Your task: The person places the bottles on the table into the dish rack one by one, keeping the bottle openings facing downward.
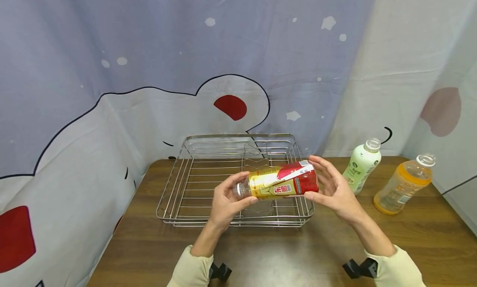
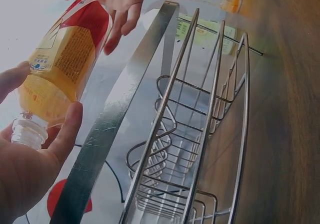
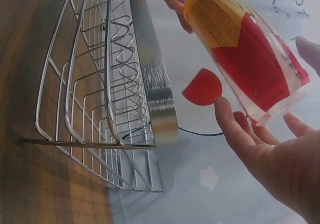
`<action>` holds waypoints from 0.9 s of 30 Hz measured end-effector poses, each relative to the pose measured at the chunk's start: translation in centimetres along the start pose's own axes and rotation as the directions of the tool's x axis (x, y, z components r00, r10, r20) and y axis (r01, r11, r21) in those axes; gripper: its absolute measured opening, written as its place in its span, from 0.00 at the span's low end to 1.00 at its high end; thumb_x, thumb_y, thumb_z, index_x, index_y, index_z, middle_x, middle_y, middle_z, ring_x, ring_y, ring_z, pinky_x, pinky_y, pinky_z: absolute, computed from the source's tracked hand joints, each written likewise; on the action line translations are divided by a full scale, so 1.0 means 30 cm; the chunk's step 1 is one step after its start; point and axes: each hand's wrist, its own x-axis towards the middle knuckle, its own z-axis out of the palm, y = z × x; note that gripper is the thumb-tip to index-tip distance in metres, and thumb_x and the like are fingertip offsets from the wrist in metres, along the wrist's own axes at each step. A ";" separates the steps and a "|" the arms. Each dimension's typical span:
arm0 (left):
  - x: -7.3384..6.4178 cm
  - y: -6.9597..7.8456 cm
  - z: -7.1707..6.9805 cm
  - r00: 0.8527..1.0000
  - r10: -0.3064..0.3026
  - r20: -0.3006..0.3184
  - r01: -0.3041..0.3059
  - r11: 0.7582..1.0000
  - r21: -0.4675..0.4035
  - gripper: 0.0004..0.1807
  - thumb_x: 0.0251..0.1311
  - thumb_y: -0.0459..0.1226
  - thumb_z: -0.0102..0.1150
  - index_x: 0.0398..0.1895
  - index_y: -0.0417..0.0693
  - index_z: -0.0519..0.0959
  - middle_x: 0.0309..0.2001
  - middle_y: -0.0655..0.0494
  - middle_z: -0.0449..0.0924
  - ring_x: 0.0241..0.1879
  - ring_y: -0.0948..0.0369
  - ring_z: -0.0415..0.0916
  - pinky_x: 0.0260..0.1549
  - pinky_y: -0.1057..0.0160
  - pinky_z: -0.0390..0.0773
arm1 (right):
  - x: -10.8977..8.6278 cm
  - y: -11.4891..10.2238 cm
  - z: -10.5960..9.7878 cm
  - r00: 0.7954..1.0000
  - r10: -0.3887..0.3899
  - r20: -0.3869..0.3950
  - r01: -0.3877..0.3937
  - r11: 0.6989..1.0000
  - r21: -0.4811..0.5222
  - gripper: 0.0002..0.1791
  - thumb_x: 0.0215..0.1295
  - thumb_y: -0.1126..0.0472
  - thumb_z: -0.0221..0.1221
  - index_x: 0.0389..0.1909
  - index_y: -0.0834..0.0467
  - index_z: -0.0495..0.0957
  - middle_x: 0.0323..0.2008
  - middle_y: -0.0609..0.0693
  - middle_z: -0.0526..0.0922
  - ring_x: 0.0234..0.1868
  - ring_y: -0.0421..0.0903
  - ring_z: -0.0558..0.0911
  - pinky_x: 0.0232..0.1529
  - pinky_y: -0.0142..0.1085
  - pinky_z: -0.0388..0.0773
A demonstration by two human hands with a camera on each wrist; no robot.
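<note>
The left hand (image 1: 225, 202) pinches the neck end of a bottle (image 1: 285, 181) tipped sideways above the wire rack (image 2: 121, 109); seemingly empty, it should be light, slick and easily dented, best held mid-body. The right hand (image 1: 338, 191) spreads loosely about its base.

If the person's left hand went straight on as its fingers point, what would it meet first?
Probably the clear plastic bottle with the red-and-yellow label, whose neck end the left hand holds; beyond that, the right hand near the bottle's base, though depth is hard to judge.
</note>
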 end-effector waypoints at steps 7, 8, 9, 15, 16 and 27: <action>0.000 -0.006 0.003 1.000 -0.025 0.008 0.025 0.999 0.021 0.36 0.41 0.17 0.70 0.59 0.23 0.70 0.54 0.40 0.76 0.50 0.56 0.75 0.45 0.59 0.82 | 0.010 -0.005 0.002 1.000 -0.021 -0.004 0.021 1.000 0.003 0.40 0.54 0.85 0.59 0.69 0.62 0.64 0.62 0.53 0.72 0.60 0.45 0.75 0.52 0.36 0.79; 0.000 -0.006 0.003 1.000 -0.027 0.009 0.027 0.999 0.022 0.36 0.41 0.17 0.70 0.59 0.23 0.70 0.54 0.40 0.76 0.50 0.56 0.75 0.45 0.59 0.82 | 0.011 -0.007 0.001 1.000 -0.024 -0.004 0.024 1.000 0.004 0.39 0.54 0.85 0.59 0.68 0.63 0.65 0.62 0.53 0.73 0.60 0.45 0.76 0.52 0.36 0.79; 0.000 -0.007 0.003 1.000 -0.030 0.010 0.030 0.999 0.022 0.36 0.42 0.18 0.70 0.59 0.23 0.70 0.54 0.40 0.76 0.50 0.56 0.75 0.45 0.59 0.82 | 0.012 -0.008 0.000 1.000 -0.025 -0.002 0.025 1.000 0.007 0.38 0.54 0.85 0.59 0.67 0.65 0.65 0.62 0.52 0.73 0.60 0.45 0.76 0.51 0.37 0.80; 0.004 0.001 -0.003 0.999 -0.029 0.026 0.028 0.999 0.022 0.36 0.43 0.19 0.71 0.60 0.22 0.69 0.55 0.40 0.76 0.50 0.56 0.76 0.45 0.58 0.82 | 0.024 -0.018 -0.003 1.000 -0.015 0.006 0.015 1.000 0.008 0.36 0.52 0.86 0.60 0.65 0.70 0.65 0.61 0.54 0.74 0.58 0.45 0.78 0.48 0.39 0.81; 0.006 0.004 -0.006 0.999 -0.027 0.031 0.026 0.999 0.031 0.37 0.43 0.19 0.71 0.61 0.23 0.68 0.56 0.39 0.75 0.51 0.56 0.76 0.46 0.59 0.82 | 0.027 -0.021 -0.003 1.000 -0.011 0.004 0.011 1.000 0.005 0.36 0.52 0.86 0.60 0.65 0.70 0.66 0.61 0.53 0.74 0.58 0.45 0.78 0.48 0.39 0.81; 0.008 0.090 -0.124 1.000 0.017 0.026 -0.023 0.976 0.215 0.42 0.49 0.22 0.69 0.70 0.32 0.62 0.67 0.38 0.65 0.64 0.37 0.64 0.58 0.49 0.73 | 0.072 -0.087 -0.048 0.997 -0.004 -0.074 0.004 1.000 -0.003 0.37 0.52 0.87 0.60 0.65 0.66 0.69 0.58 0.51 0.77 0.56 0.44 0.79 0.47 0.35 0.81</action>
